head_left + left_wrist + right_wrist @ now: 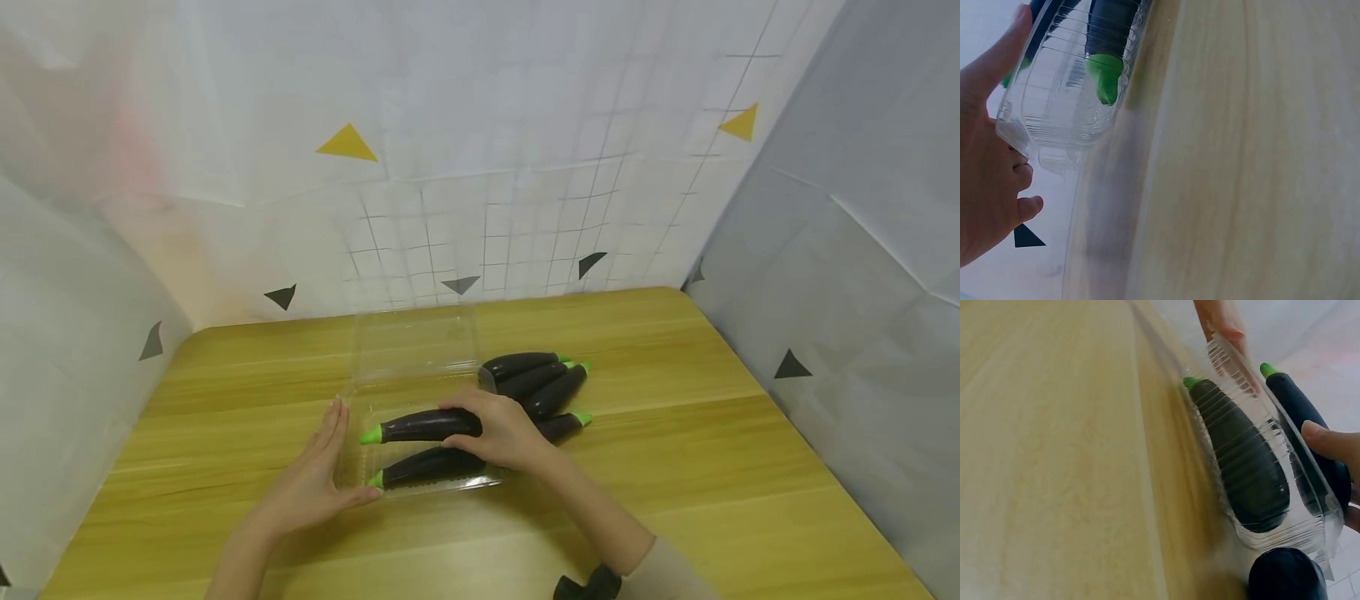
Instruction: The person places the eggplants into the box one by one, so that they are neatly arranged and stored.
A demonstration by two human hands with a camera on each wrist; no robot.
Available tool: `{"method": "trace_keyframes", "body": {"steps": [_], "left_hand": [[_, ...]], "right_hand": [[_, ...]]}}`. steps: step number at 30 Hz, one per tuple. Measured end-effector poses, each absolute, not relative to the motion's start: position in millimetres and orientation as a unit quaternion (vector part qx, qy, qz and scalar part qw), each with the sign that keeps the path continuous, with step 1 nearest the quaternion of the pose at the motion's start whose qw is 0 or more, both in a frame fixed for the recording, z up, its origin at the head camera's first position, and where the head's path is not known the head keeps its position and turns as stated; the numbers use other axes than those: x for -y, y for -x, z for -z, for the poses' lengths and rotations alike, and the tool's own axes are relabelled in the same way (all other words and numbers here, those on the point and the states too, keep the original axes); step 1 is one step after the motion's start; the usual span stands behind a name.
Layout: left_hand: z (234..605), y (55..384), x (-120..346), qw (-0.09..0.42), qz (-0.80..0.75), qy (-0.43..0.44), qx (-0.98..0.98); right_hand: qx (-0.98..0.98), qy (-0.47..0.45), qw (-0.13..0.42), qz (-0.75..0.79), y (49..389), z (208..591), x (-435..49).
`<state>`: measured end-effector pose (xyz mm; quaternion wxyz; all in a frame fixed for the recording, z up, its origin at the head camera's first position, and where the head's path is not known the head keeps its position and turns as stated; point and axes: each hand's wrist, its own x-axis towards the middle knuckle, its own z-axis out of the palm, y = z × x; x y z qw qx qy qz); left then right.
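Pinching one eggplant [427, 426] between thumb and fingers, the right hand [506, 429] is at the box [401, 396] in the head view. A second eggplant [423, 467] lies in the box, nearer the tabletop's [675, 467] front edge. The left hand [311, 483], its thumb spread wide from straight fingers, touches the box's left side. The lid [416, 342] lies toward the rear edge; four other eggplants [557, 392] lie on the right-edge side. In the left wrist view, the left thumb touches the box. In the right wrist view, the pinched eggplant's green end rises above the box's rim.
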<state>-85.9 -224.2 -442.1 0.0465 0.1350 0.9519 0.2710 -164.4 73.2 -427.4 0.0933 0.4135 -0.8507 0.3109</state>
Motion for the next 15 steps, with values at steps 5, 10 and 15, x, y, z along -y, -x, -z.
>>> {"method": "trace_keyframes", "body": {"steps": [5, 10, 15], "left_hand": [[442.4, 86.1, 224.4, 0.050, -0.273, -0.135, -0.951], [440.4, 86.0, 223.7, 0.049, -0.277, -0.136, -0.950], [439.2, 85.8, 223.2, 0.050, -0.283, -0.138, -0.948]], "right_hand": [[0.856, -0.410, 0.095, -0.302, 166.5, 433.7, -71.8], [0.859, -0.400, 0.078, -0.308, 166.9, 436.8, -70.8], [0.876, -0.394, 0.046, -0.276, 167.5, 437.6, -68.0]]}}
